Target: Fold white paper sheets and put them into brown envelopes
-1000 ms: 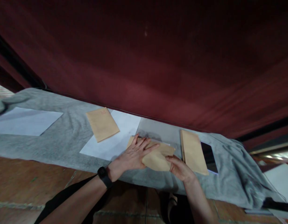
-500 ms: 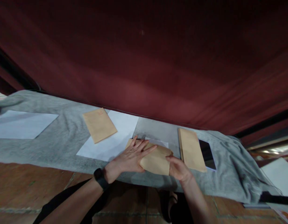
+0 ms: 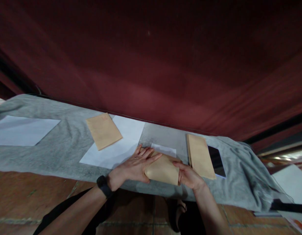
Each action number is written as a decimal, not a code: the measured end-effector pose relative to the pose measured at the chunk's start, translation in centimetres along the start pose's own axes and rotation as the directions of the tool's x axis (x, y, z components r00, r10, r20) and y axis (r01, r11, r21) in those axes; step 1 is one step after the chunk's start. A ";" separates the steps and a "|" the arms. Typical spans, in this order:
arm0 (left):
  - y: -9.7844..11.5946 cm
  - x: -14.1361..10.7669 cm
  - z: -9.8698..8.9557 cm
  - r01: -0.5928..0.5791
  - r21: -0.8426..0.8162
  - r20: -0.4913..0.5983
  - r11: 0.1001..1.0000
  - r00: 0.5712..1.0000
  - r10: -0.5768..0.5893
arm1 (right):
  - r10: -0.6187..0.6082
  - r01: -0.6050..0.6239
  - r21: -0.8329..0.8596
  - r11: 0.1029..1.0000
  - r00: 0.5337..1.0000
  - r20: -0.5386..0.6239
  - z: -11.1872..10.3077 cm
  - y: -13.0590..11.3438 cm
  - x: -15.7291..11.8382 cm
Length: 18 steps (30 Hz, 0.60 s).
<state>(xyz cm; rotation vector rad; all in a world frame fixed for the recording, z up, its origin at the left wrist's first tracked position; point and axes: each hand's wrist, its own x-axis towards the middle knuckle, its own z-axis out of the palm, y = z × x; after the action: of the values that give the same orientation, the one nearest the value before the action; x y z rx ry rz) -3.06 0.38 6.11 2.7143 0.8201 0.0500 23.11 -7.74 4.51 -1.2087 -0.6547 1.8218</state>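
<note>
A tan paper envelope (image 3: 164, 169) lies at the near edge of the grey cloth, between my two hands. My left hand (image 3: 137, 164) rests flat across its left part with the fingers spread. The right end is pinched by my right hand (image 3: 187, 174), thumb on top and the other fingers underneath, partly hidden. Just behind the envelope, a small white paper (image 3: 163, 149) shows in part. To the right of my right hand sits a stack of tan envelopes (image 3: 201, 156).
Beside the stack lies a dark-screened phone (image 3: 216, 160). Another tan envelope (image 3: 104, 131) rests on white sheets (image 3: 130, 127) to the left. Farther left is more white paper (image 3: 25, 130). Grey cloth (image 3: 67, 143) covers the surface, with a dark red wall (image 3: 151, 65) behind.
My right hand has shifted slightly, its thumb now farther over the envelope's right end. My left hand has slid a little to the left, still lying flat.
</note>
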 end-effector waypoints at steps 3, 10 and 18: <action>-0.1 0.0 0.2 -0.001 -0.009 -0.040 1.000 0.999 0.001 | 0.103 -0.103 0.106 0.989 0.995 0.010 0.5 0.1 0.1; -0.3 0.1 0.5 -0.045 -0.030 -0.073 0.999 0.996 0.043 | 0.119 -0.123 0.088 0.989 0.992 0.041 1.5 0.3 0.5; -1.0 -0.2 -0.8 0.057 0.077 -0.131 0.995 0.990 -0.047 | -0.149 0.112 -0.231 0.966 0.978 -0.146 -1.3 -0.7 1.3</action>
<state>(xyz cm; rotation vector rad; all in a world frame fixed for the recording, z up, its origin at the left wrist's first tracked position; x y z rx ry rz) -3.81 1.29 6.55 2.7873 0.9484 0.1865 24.32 -6.32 3.93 -1.4094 -0.8404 1.5524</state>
